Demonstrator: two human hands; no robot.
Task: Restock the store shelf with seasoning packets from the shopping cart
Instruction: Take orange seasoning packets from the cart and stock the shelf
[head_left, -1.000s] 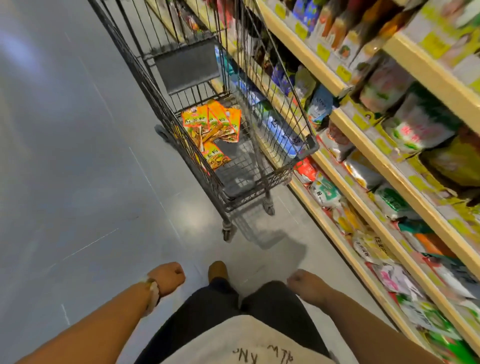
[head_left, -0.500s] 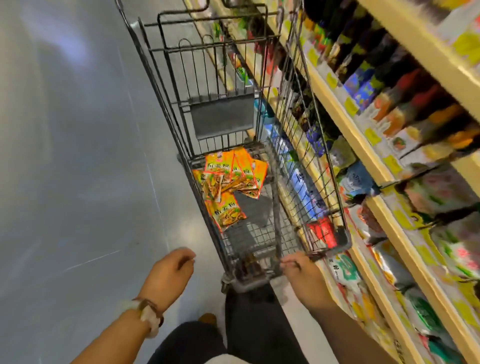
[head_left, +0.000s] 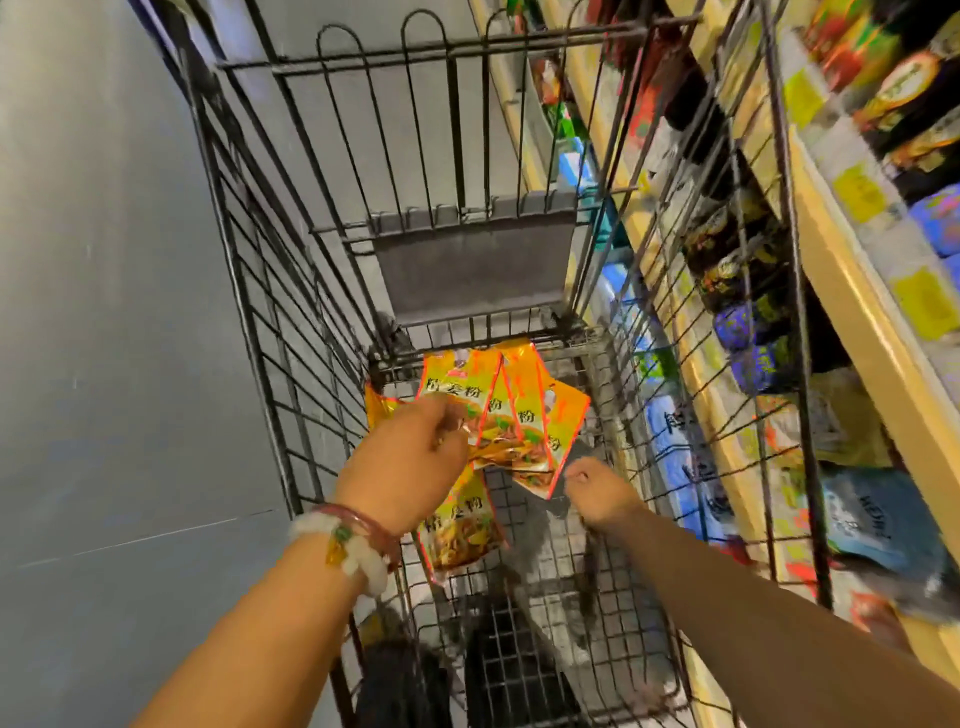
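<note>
Several orange and yellow seasoning packets (head_left: 524, 415) lie fanned on the bottom of the wire shopping cart (head_left: 249, 312). One more packet (head_left: 460, 530) lies nearer me, partly under my wrist. My left hand (head_left: 410, 467), with bracelets on the wrist, is down inside the cart, its fingers curled onto the top packets. My right hand (head_left: 602, 491) is also in the cart, fingers curled just beside the lower right corner of the fan. Whether it pinches that corner is unclear. The store shelf (head_left: 852, 291) runs along the right.
The cart's grey seat flap (head_left: 472, 260) stands at its far end above the packets. The shelves on the right are packed with bags and jars, close against the cart's right wall. Bare grey floor (head_left: 104, 364) lies to the left.
I have stepped up to the cart and leaned over it. Both hands went from its near rim down into the basket, and the left one now lies on the packets.
</note>
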